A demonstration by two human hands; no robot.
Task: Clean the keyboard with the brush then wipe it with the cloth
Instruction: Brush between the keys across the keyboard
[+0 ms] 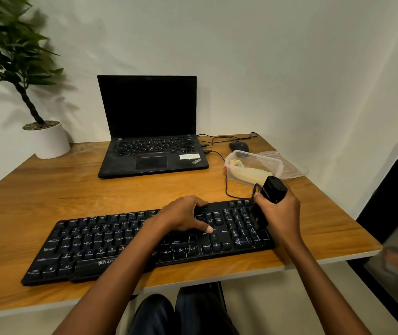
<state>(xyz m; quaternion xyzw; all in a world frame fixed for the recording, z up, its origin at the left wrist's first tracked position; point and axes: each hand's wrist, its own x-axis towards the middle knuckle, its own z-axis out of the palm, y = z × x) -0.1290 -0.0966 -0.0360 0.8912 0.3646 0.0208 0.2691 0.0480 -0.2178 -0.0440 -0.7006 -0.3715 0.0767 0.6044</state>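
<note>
Keyboard (91, 247) along the tabletop's (48, 189) front edge; laptop (152, 151) behind it at the back edge; potted plant (50, 141) at the back left corner; box (253, 165) and mouse (239, 146) near the right edge.

Dim, warm indoor light. The plant (11, 47) throws soft shadows rightward on the wall (277, 59). Wide-angle bend curves the table (60, 189) edge; leaves and lower-right corner blurred, detail soft overall.
</note>
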